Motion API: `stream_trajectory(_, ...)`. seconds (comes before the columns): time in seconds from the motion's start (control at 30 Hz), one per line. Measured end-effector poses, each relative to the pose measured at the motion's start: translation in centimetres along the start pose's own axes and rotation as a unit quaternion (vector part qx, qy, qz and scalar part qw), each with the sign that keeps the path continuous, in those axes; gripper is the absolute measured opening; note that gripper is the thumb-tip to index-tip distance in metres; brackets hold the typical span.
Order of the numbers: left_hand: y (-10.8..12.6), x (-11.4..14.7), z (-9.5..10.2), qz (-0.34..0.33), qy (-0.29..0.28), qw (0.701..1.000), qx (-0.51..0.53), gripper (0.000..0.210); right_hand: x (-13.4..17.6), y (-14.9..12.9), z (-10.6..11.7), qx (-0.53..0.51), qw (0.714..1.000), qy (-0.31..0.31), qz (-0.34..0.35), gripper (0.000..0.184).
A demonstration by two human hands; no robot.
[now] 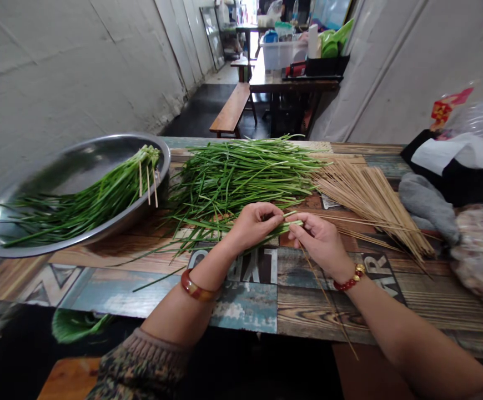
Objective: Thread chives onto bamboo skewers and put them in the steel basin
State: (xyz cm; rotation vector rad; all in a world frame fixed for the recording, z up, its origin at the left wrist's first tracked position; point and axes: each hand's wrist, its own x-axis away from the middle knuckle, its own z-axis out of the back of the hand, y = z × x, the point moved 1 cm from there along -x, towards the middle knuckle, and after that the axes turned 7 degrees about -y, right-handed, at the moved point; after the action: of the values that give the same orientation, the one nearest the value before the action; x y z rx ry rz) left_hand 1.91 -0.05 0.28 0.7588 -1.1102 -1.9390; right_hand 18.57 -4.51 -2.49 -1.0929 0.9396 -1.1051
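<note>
Soft, muted indoor light; brightest at white, blown-out far opening [251,12]. Hard glare on left side of wide silver metal basin [79,172]; pale sheen along patchwork wood-plank table [241,305], deep shadow beneath. Long thin green stalks [245,172] fairly sharp. Basin and clear plastic bag [481,250] wide-angle stretched, bag blurry

Z [53,284] and MR [382,276] on tabletop [308,316]

On the table [116,291], greens [250,172] lie between the basin [79,169] at left and the skewers [377,208] at right.
</note>
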Motion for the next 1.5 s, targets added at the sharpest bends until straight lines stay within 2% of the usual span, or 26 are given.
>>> stream_trajectory(0.4,0.06,0.07,-0.03,-0.011,-0.008,1.000,-0.020,0.019,0.03,-0.14,-0.07,0.033,0.999,0.004,0.019,0.026)
stream_trajectory(0.7,0.15,0.04,0.14,-0.048,-0.015,0.994,-0.096,0.018,-0.10,0.36,-0.35,-0.007,1.000,0.022,0.009,0.023)
stream_trajectory(0.87,0.31,0.07,0.04,-0.020,-0.042,0.999,-0.016,0.019,-0.03,0.32,-0.36,-0.040,0.998,0.027,0.026,0.040)
stream_trajectory(1.03,0.22,0.08,-0.03,0.000,-0.061,0.997,0.054,0.018,0.07,0.03,-0.23,0.019,0.999,0.025,0.033,0.022)
stream_trajectory(1.13,0.35,0.18,0.10,0.002,-0.061,0.997,0.055,0.017,0.09,-0.04,-0.18,0.030,0.998,0.031,0.035,0.022)
stream_trajectory(1.27,0.37,0.26,0.13,-0.001,-0.099,0.993,0.062,0.018,0.05,-0.01,-0.18,0.017,0.999,0.015,0.041,0.022)
stream_trajectory(1.5,-0.20,0.17,-0.17,0.002,-0.062,0.998,-0.032,0.014,0.01,0.38,-0.20,0.037,0.999,-0.015,0.035,0.024)
